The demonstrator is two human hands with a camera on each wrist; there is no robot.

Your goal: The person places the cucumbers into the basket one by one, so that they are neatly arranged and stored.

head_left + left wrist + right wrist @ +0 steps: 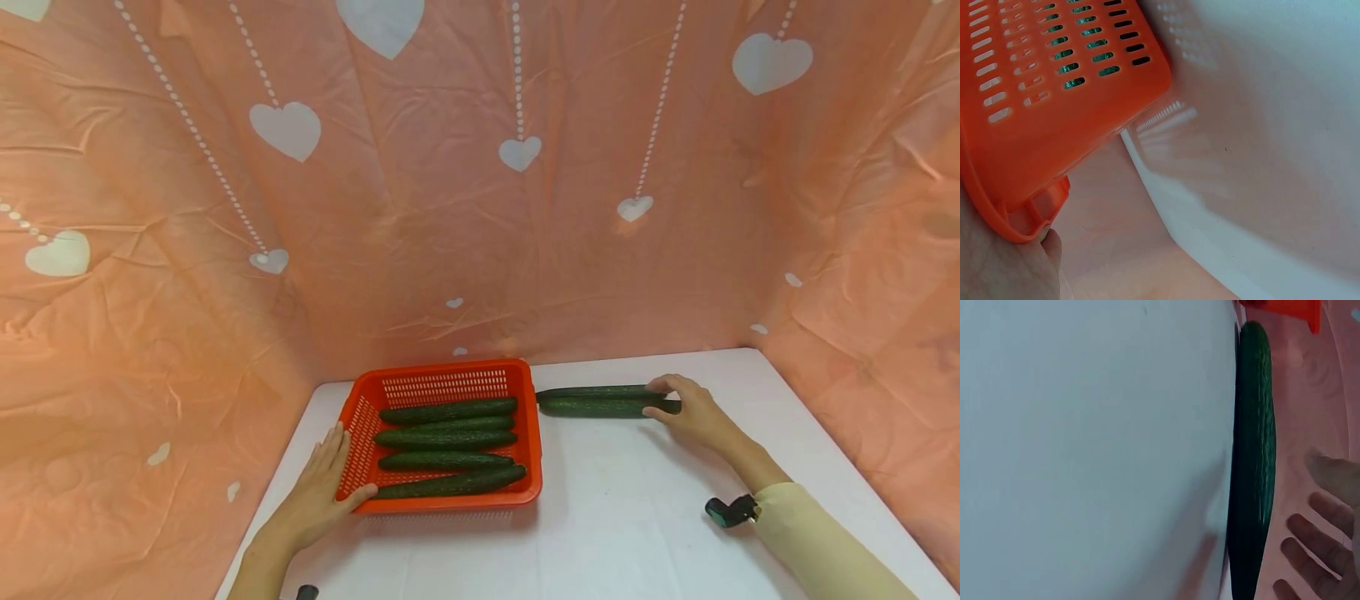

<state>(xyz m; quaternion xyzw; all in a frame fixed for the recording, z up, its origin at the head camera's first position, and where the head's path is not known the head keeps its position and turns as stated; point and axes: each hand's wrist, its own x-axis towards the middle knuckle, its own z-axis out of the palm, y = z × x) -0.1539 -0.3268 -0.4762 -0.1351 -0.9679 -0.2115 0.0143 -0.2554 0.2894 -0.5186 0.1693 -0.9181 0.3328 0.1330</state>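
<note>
An orange-red plastic basket stands on the white table, with several dark green cucumbers lying crosswise in it. My left hand rests against the basket's left front corner, fingers extended along the side and thumb at the front rim. From the left wrist, the palm touches the rim near the basket's handle. Two more cucumbers lie side by side to the right of the basket. My right hand hovers at their right end, thumb and fingers spread. In the right wrist view those fingers are apart from the cucumber.
The white table meets peach-coloured sheets with white hearts at the back and both sides. A small black device sits at my right wrist. The basket's wall has rows of slots.
</note>
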